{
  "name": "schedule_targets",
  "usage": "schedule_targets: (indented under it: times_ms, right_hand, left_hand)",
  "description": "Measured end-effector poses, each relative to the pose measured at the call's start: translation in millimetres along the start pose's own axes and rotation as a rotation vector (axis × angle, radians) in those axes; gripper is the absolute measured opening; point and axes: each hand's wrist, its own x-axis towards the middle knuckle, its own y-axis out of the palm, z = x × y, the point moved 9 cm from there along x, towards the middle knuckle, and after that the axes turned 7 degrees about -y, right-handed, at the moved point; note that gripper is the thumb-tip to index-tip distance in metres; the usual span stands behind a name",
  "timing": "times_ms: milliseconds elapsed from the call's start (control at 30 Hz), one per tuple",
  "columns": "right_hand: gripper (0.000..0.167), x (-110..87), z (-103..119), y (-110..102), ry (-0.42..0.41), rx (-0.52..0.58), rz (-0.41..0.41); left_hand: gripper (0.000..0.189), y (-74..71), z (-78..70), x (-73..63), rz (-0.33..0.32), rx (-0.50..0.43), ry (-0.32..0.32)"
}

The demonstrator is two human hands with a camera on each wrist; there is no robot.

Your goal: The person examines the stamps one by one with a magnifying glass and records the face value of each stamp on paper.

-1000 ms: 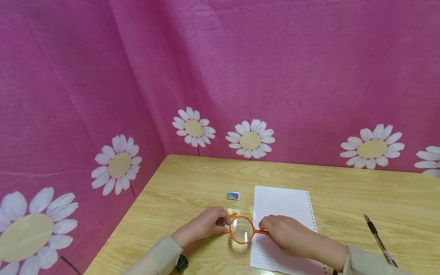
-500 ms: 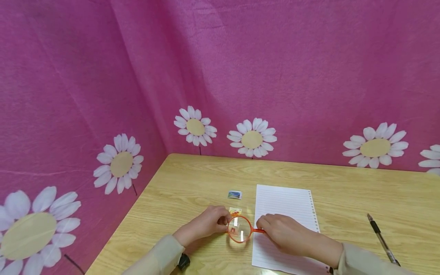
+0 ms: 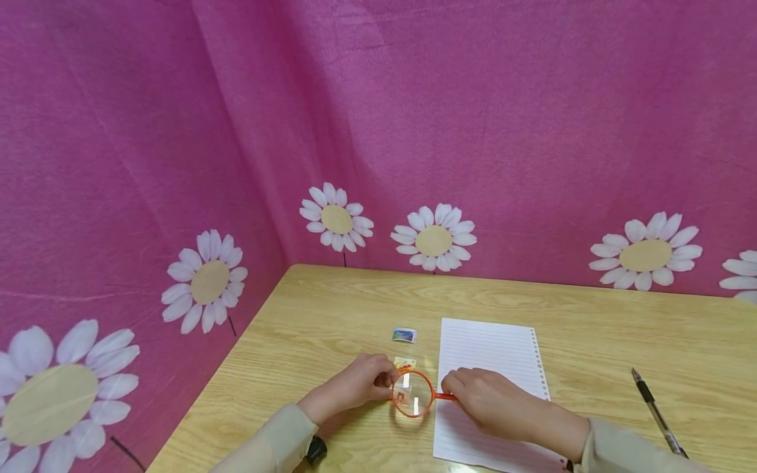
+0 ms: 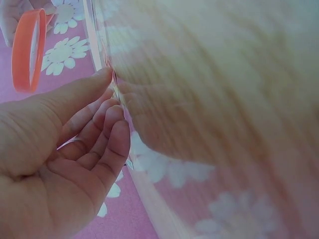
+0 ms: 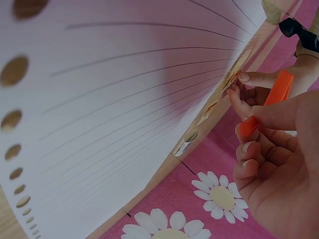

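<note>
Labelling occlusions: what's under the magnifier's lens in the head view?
Through the lens: what looks like a reddish stamp at the left, plus tabletop. Two white reflections hide what lies behind them; the orange rim covers a thin ring.

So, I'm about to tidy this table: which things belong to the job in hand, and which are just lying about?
In the job, it seems:
magnifying glass, held in the right hand
small reddish picture, touched by the left hand
blue picture and yellow picture, probably

Apparently just lying about:
lined sheet, below the right hand
pen, untouched
</note>
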Motion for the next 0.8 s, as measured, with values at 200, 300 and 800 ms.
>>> schedule_targets:
  times_ms: [200, 300, 800]
  right_hand:
    - [0.015, 0.1, -0.3, -0.6, 0.007, -0.011, -0.008]
    - [0.014, 0.2, -0.4, -0.2, 0.008, -0.011, -0.008]
    - [0.016, 0.3, 1.1, -3.3, -0.001, -0.033, -0.014]
  left_hand:
    - [0.011, 0.3, -0.6, 0.0, -0.001, -0.005, 0.004]
    - [0.012, 0.3, -0.9, 0.0, -0.003, -0.004, 0.003]
    - [0.013, -1.2, -2.2, -0.1, -0.001, -0.023, -0.002]
